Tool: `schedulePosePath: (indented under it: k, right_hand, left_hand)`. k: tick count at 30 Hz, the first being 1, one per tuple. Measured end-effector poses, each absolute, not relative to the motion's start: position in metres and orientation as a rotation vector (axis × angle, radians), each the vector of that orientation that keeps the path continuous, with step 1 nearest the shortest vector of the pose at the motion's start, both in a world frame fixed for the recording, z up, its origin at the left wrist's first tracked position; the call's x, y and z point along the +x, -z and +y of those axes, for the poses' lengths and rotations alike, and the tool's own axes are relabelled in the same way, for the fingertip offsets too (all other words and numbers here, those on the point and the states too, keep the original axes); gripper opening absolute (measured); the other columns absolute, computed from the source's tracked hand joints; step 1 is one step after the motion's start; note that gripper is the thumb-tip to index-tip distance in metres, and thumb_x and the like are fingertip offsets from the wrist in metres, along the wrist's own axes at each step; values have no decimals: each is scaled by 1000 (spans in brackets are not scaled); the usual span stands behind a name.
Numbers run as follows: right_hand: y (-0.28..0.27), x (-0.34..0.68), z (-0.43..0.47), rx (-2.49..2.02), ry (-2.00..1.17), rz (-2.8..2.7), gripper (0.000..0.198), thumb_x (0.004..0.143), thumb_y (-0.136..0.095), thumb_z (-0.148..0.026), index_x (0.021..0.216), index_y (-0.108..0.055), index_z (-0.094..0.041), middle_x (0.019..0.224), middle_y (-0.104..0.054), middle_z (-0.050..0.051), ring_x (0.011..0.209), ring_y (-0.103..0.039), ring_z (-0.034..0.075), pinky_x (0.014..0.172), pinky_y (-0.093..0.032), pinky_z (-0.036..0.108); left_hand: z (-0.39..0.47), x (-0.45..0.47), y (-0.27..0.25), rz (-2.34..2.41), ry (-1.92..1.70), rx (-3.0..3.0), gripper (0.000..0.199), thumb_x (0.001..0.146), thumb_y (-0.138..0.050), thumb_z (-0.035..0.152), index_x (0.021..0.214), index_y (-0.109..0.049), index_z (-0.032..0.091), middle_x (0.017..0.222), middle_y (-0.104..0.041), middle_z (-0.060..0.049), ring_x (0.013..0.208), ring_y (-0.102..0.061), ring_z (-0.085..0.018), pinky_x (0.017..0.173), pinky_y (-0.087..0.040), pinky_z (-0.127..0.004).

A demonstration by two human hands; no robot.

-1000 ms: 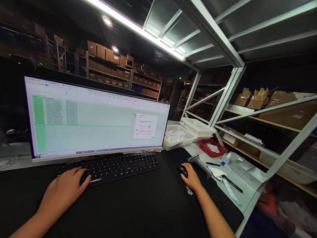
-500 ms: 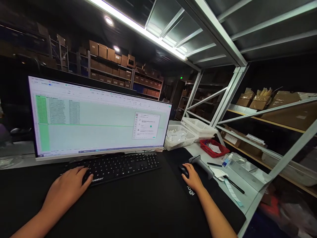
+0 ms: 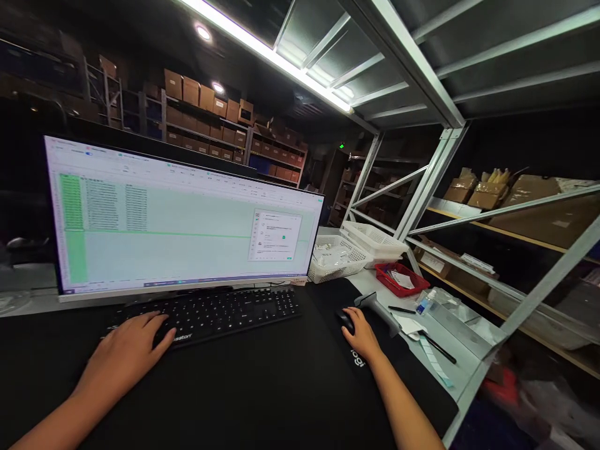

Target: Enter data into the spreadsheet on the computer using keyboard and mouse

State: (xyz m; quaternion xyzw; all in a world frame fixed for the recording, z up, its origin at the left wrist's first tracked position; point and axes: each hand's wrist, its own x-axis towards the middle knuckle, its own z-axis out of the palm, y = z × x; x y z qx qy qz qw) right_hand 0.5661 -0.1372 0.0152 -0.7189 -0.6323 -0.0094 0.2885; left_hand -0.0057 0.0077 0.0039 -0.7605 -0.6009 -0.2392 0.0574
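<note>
My left hand [image 3: 126,347] rests on the left end of a black keyboard [image 3: 234,312], its fingers stretched over the keys and the thumb held apart. Around a black computer mouse [image 3: 345,320] lies my right hand [image 3: 362,334], curled over its top and right side. Both the keyboard and the mouse are on a black desk mat [image 3: 244,387]. Behind the keyboard stands a wide monitor [image 3: 197,250] with a spreadsheet and a small pop-up window; the text is too small to read. Right of the mouse is a grey handheld scanner [image 3: 379,312].
White baskets [image 3: 337,269] hold clear bags beside the monitor. A red basket [image 3: 400,281] with papers, a small bottle [image 3: 425,302], a black pen [image 3: 439,347] and a label strip [image 3: 435,362] lie to the right. A metal rack post [image 3: 429,187] rises there.
The view has shifted slightly, so most things sit a little further left. Both hands stay at the keyboard and the mouse. The screen looks the same.
</note>
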Motion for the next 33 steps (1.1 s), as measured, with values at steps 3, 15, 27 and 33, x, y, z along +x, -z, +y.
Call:
schedulePosePath:
  k: [3,15,27,33]
  right_hand:
    - [-15,566,-137,-1929,28,-1679,56,88,-64,-24,144,-63,-27,152,-56,10,135,-63,26,121,-47,44]
    - [-18,567,-138,-1931,13,-1700,53,90,-63,-26,143,-65,-28,151,-55,9,135,-63,25,121,-47,43]
    - [-21,564,-140,-1937,3,-1723,51,91,-63,-25,142,-66,-27,153,-55,10,136,-63,26,120,-48,43]
    - [-22,563,-141,-1939,-9,-1745,52,92,-61,-26,144,-64,-25,154,-54,12,136,-63,28,120,-48,45]
  left_hand:
    - [9,-7,-3,-1828,727,-2318,83,94,-24,61,136,-68,5,145,-63,-24,135,-57,-41,114,-46,-59]
    - [-6,2,-22,-1860,729,-2313,89,91,-19,61,135,-68,1,143,-65,-25,135,-58,-41,113,-47,-59]
    - [-4,-1,-21,-1868,696,-2333,87,91,-21,61,137,-68,3,146,-63,-24,136,-58,-40,114,-46,-59]
    - [-2,-1,-21,-1868,705,-2318,87,89,-23,62,135,-69,3,143,-65,-23,136,-59,-39,113,-48,-57]
